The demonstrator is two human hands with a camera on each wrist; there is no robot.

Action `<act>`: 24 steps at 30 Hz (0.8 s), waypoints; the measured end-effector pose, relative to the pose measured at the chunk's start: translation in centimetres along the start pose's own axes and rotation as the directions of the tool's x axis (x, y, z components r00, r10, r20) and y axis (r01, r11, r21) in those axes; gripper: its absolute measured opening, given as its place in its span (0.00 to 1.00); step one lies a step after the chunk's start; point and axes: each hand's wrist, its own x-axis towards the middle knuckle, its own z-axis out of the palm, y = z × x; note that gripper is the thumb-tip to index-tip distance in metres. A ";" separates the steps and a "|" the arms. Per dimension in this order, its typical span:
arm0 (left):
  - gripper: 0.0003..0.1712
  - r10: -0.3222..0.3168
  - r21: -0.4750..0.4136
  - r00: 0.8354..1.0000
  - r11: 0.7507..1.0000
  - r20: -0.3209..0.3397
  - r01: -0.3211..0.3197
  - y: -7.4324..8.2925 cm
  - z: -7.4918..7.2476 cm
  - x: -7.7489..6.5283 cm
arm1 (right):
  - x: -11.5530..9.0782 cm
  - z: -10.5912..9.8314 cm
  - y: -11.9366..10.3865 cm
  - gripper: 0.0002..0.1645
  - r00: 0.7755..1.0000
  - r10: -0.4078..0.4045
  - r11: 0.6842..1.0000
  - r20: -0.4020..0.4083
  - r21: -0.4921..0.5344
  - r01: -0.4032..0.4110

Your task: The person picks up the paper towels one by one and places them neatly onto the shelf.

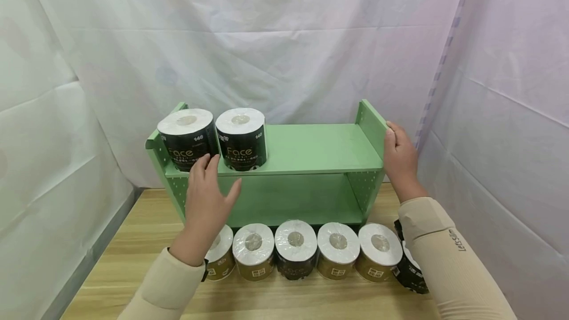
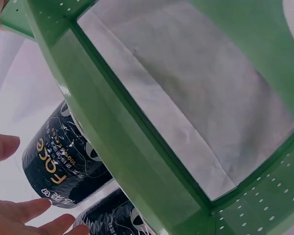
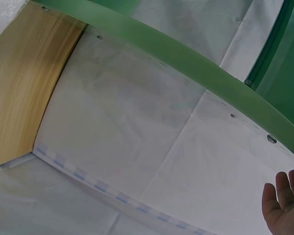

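Two black-wrapped rolls (image 1: pixel 242 149) stand upright at the left of the green upper shelf (image 1: pixel 311 147). Left hand (image 1: pixel 206 204) open before them, contact unconfirmed; right hand (image 1: pixel 401 157) open at the side panel (image 1: pixel 372 130). Apparent step: positioning rolls. Next move likely calls for lifting one from the row (image 1: pixel 296 265) on the counter (image 1: pixel 129 256).

The person wears long beige sleeves (image 1: pixel 473 273), each ending in a wide, plain cuff (image 1: pixel 422 215). Small dark lettering (image 1: pixel 456 240) runs on the right sleeve. A black piece (image 1: pixel 205 270) shows beside the left cuff (image 1: pixel 166 278). Both hands (image 1: pixel 209 206) are bare.
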 end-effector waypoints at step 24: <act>0.39 0.203 0.135 0.977 0.972 -0.063 -0.194 -3.3 1.1 -5.4 | 0.0 -0.2 0.1 0.32 1.000 -0.007 1.000 0.020 0.007 0.007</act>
